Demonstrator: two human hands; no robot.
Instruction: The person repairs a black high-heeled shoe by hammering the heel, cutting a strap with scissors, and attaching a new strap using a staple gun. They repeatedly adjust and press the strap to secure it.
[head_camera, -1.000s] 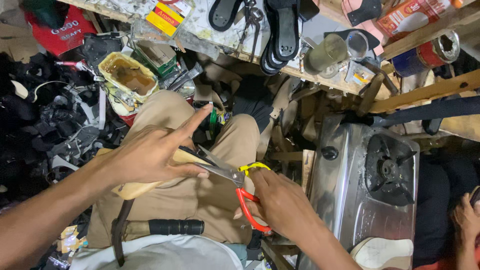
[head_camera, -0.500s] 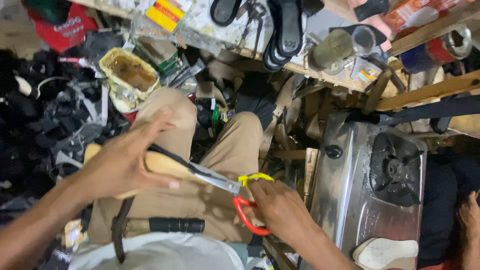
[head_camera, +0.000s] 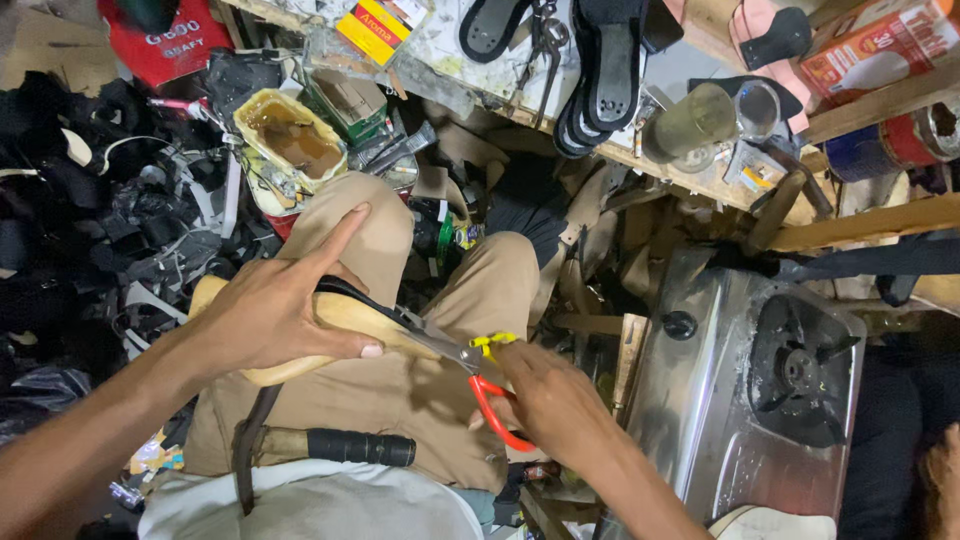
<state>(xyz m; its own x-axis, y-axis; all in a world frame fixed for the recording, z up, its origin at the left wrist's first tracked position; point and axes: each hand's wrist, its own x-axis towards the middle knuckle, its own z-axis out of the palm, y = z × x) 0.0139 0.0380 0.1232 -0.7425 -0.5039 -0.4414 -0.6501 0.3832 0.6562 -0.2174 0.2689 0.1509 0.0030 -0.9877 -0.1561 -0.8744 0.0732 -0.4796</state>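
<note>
Left hand (head_camera: 275, 315) is clamped down over a tan sole (head_camera: 340, 335) resting across the lap, thumb tucked along its near edge and index finger sticking straight out toward the glue tub (head_camera: 290, 135) at the left end of the bench. A black strap (head_camera: 345, 292) runs along the top of the sole under that palm.

Right hand (head_camera: 545, 400) is closed around the red and yellow handles of the pliers (head_camera: 470, 365), whose steel nose reaches the right end of the sole. Looks like the tip is biting the strap or the sole's edge there, but it's partly hidden by the thumb, so I can't say for sure.

Progress-wise, I'd guess it's mid-job: the strap's already laid on the sole, and the pulling or fixing at that end isn't finished. No second strap visible on it yet.

A black-gripped tool (head_camera: 350, 445) lies lower on the lap. Further right, black soles (head_camera: 610, 70) sit on the bench edge, and a steel gas stove (head_camera: 760, 390) stands just beside the right knee.
</note>
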